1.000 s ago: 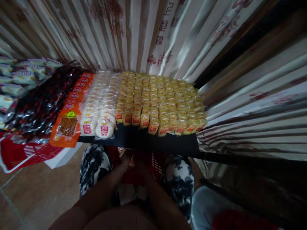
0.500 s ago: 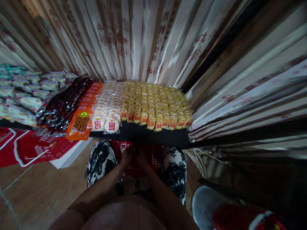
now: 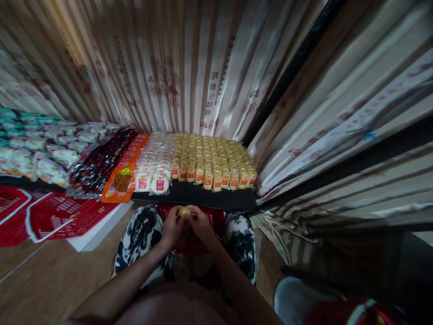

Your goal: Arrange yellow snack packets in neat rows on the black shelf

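Note:
My left hand [image 3: 173, 226] and my right hand [image 3: 200, 225] meet in front of my lap, both pinching a small yellow snack packet [image 3: 184, 210]. They hover above a red basket [image 3: 216, 220] that sits between my knees. Just beyond them is the front edge of a black table [image 3: 203, 197]. On it lie rows of yellow snack packets [image 3: 213, 160], with white round snack packets [image 3: 156, 162] to their left.
Orange packets [image 3: 122, 178], dark red packets [image 3: 103, 158] and green-white packets [image 3: 30, 149] cover the table's left side. Red baskets [image 3: 50, 216] lie on a white ledge at left. Patterned curtains [image 3: 189, 76] close off the back and right. A grey stool seat [image 3: 297, 302] is at lower right.
My hands have risen out of the red basket with a yellow packet now showing between the fingers. The camera has tilted up and back, so the table looks farther away.

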Available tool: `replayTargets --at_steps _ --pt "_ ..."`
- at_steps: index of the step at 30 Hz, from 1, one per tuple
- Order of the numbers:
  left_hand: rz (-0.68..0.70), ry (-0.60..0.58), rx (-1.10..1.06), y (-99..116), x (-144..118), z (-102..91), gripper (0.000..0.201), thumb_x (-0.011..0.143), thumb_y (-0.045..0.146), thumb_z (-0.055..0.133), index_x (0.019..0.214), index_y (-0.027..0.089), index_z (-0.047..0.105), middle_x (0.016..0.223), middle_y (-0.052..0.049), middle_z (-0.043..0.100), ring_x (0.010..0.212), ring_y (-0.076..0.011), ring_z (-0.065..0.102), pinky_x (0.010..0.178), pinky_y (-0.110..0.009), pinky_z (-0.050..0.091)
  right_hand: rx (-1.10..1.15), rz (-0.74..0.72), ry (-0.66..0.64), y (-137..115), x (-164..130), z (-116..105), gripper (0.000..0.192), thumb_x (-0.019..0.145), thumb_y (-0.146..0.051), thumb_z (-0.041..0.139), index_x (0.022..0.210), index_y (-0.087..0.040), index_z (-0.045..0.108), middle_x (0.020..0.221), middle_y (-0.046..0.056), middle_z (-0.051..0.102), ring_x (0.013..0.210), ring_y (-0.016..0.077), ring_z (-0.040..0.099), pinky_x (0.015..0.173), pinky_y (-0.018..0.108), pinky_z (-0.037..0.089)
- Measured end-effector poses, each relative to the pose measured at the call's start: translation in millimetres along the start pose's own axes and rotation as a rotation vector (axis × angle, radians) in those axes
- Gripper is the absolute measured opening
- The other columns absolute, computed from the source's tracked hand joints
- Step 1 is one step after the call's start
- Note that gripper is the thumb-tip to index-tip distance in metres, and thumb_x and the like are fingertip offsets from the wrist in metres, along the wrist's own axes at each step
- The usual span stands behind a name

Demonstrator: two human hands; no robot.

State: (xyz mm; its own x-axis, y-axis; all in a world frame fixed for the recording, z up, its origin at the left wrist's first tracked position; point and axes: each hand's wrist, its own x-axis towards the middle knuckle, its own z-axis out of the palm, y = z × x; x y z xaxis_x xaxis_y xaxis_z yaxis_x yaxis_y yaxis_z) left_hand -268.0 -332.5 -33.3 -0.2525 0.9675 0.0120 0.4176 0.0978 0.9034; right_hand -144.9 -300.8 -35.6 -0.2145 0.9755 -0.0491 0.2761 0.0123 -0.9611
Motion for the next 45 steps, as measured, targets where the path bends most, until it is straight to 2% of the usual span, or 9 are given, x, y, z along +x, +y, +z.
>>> replayTargets --at_steps 6,12,16,20,25,31,38,41,45 --pt "0.131 0.09 -0.048 47.6 33.0 0.9 0.038 0.08 0.022 0.049 0.117 0.016 0.05 0.11 -0.009 0.06 0.098 -0.0194 0.058 0.087 -0.034 0.046 0.034 -0.099 0.192 -25.1 25.9 -17.0 0.035 0.079 -0.026 0.049 0.112 -0.02 0.055 0.104 0.007 0.064 0.094 0.0174 0.061 0.081 0.032 0.052" --pt "0.157 0.16 -0.015 65.4 68.9 21.1 0.035 0.081 0.018 0.047 0.116 0.016 0.049 0.113 -0.01 0.059 0.098 -0.0187 0.057 0.083 -0.033 0.047 -0.194 -0.141 0.341 -31.9 48.4 -39.3 0.035 0.081 -0.021 0.041 0.111 -0.017 0.058 0.108 0.01 0.062 0.094 0.0187 0.06 0.087 0.035 0.049" --pt "0.11 0.198 0.057 67.2 83.1 33.5 0.032 0.082 0.019 0.049 0.114 0.017 0.051 0.11 -0.009 0.06 0.101 -0.0201 0.055 0.09 -0.035 0.044 -0.301 -0.166 0.353 -28.2 54.6 -48.3 0.037 0.082 -0.018 0.038 0.112 -0.016 0.059 0.107 0.011 0.062 0.098 0.02 0.058 0.088 0.035 0.048" --pt "0.129 0.187 0.079 68.3 92.6 44.0 0.03 0.081 0.019 0.051 0.111 0.018 0.052 0.105 -0.008 0.06 0.099 -0.02 0.055 0.093 -0.037 0.042 -0.362 -0.198 0.389 -19.7 58.4 -53.2 0.038 0.083 -0.017 0.037 0.115 -0.016 0.058 0.109 0.011 0.061 0.103 0.0202 0.055 0.092 0.035 0.045" --pt "0.196 0.198 0.087 66.8 100.4 54.5 0.027 0.084 0.018 0.047 0.11 0.016 0.053 0.106 -0.01 0.056 0.093 -0.0177 0.056 0.09 -0.035 0.044 -0.395 -0.229 0.411 -5.0 60.9 -54.5 0.038 0.085 -0.018 0.035 0.117 -0.015 0.057 0.104 0.011 0.061 0.099 0.0197 0.056 0.091 0.033 0.045" --pt "0.222 0.253 0.026 58.8 101.5 62.6 0.035 0.085 0.024 0.049 0.118 0.015 0.044 0.104 -0.01 0.051 0.095 -0.0179 0.054 0.077 -0.03 0.049 -0.369 -0.291 0.41 11.5 59.1 -52.4 0.041 0.088 -0.02 0.032 0.123 -0.013 0.052 0.105 0.013 0.058 0.093 0.0173 0.058 0.088 0.031 0.047" --pt "0.197 0.31 0.168 45.0 97.9 70.4 0.015 0.079 0.022 0.058 0.091 0.018 0.05 0.087 -0.004 0.053 0.084 -0.0167 0.053 0.077 -0.03 0.045 -0.375 -0.288 0.45 11.1 58.4 -51.5 0.04 0.088 -0.019 0.032 0.12 -0.016 0.055 0.104 0.012 0.061 0.089 0.0163 0.06 0.085 0.03 0.049" --pt "0.168 0.282 0.174 43.2 99.4 72.6 0.009 0.08 0.023 0.057 0.081 0.02 0.049 0.078 0.0 0.051 0.073 -0.0139 0.052 0.072 -0.026 0.044 -0.384 -0.294 0.471 10.0 59.1 -50.3 0.041 0.087 -0.017 0.033 0.121 -0.016 0.055 0.103 0.012 0.062 0.09 0.0176 0.06 0.085 0.032 0.049" --pt "0.117 0.243 0.134 43.2 102.1 73.6 0.01 0.08 0.025 0.057 0.081 0.02 0.049 0.075 0.002 0.049 0.066 -0.0116 0.049 0.065 -0.023 0.041 -0.379 -0.275 0.455 10.6 59.3 -48.4 0.044 0.085 -0.015 0.034 0.125 -0.017 0.052 0.102 0.011 0.063 0.09 0.0172 0.06 0.085 0.031 0.049"
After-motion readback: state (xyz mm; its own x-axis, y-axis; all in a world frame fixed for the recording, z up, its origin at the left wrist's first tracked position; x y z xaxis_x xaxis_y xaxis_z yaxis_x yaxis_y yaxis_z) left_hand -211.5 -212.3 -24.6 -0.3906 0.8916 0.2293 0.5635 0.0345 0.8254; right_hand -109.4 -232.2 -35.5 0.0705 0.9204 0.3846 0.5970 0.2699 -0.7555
